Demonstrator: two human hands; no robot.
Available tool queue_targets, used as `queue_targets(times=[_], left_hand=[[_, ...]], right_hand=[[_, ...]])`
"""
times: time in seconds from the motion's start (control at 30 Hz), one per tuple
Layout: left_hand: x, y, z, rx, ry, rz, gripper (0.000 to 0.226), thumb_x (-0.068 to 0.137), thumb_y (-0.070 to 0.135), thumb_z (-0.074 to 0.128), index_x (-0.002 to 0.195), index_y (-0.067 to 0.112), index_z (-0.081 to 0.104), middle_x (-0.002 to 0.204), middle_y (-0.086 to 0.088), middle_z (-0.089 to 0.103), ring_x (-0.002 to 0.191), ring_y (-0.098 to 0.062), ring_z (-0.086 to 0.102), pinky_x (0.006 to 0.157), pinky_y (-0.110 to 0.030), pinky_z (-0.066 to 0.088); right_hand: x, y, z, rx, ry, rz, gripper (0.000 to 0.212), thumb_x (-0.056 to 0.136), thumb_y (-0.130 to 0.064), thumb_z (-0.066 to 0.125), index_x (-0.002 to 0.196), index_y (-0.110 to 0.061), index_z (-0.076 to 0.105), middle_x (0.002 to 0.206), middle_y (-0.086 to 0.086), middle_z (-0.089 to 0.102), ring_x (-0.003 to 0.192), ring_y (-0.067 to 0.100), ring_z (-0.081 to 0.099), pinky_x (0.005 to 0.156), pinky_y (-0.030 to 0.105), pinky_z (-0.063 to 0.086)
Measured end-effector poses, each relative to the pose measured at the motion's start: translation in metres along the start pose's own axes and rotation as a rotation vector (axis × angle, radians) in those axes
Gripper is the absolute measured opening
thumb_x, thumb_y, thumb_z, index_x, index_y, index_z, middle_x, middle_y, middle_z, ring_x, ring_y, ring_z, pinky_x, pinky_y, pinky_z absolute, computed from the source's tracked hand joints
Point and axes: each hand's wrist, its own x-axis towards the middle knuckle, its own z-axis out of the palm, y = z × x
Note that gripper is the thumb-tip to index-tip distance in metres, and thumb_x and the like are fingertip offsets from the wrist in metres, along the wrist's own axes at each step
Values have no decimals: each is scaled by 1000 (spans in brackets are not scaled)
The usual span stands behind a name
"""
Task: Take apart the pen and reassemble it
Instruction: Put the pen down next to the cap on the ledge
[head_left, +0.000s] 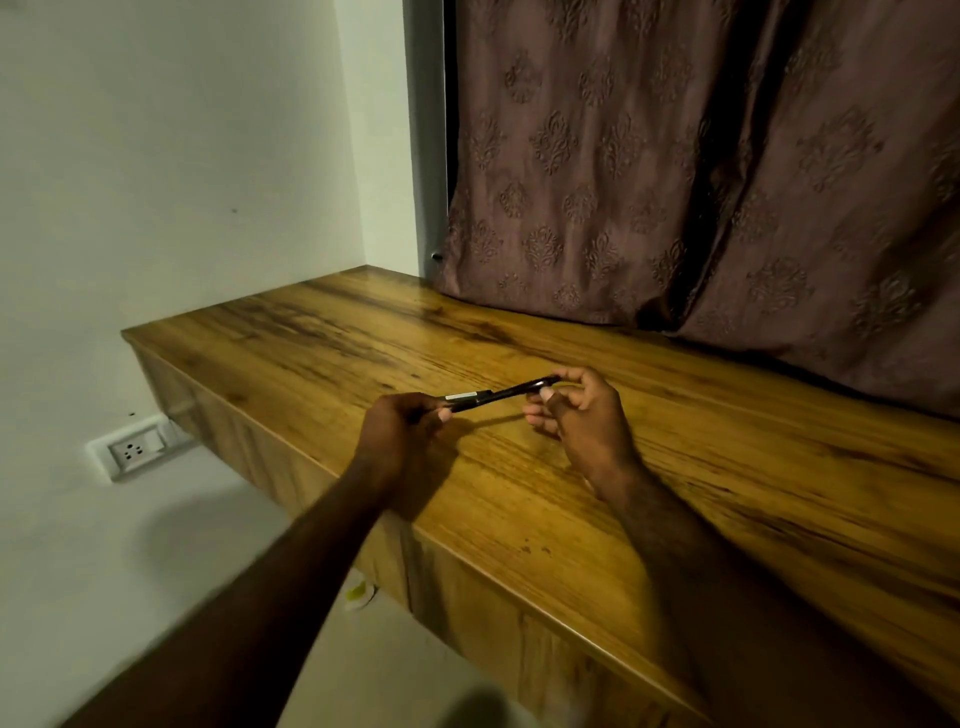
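brown wood grain covers the long table (675, 467) that stands against a pale wall (182, 156). a dull purple curtain (675, 156) with a pressed pattern hangs down to its far edge. low on the wall i see a white socket (132, 452).

the person holds a dark pen (498, 396) in the air just above the table top, between both hands. the left hand (400, 431) is closed around one end, with the fingers curled on the barrel beside a short silver part (461, 397). the right hand (582, 421) pinches the other end between the thumb and the first fingers, and its other fingers are loosely bent below. the pen looks to be in one piece, but i cannot tell if any joint is already loose.

what matters for the next move is the long axis. it runs almost from left to right, from one hand to the other, with the right end a little higher and farther from the person. each hand has one end, so neither is nearer. i judge that the pull or twist must go along this line, with the hands moving away from each other and not sideways.
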Motion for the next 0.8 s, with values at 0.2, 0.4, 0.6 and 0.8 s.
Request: queue_targets(times=[0.2,0.4,0.6,0.8], left_hand=[[13,-7,-31,59,-47,-50,9,72,-3,78,72,-1,70,52,-3,56,41,-11,48,42,-17,37],[27,-18,-28,191,71,17,14,71,-4,77,66,7,71,68,-12,64,68,-25,59,61,-32,49],[18,-7,-20,726,116,261,11,87,8,64,83,7,74,83,-11,73,76,-24,67,73,-37,57],[27,-14,-23,749,137,206,12,85,17,64,82,14,75,82,-4,74,77,-20,70,71,-31,56]], right_hand=[[12,8,-4,-197,-209,58,18,86,2,65,104,4,61,87,17,66,71,19,65,63,21,57],[34,19,-3,-536,-181,-38,16,80,-8,74,84,-22,70,76,0,67,73,14,61,73,32,51],[46,27,6,-745,-161,-68,14,77,-13,76,85,-24,71,87,-3,70,84,14,64,80,32,53],[45,25,7,-806,-131,-78,13,77,-17,75,84,-27,71,88,-6,70,87,14,65,81,32,52]])
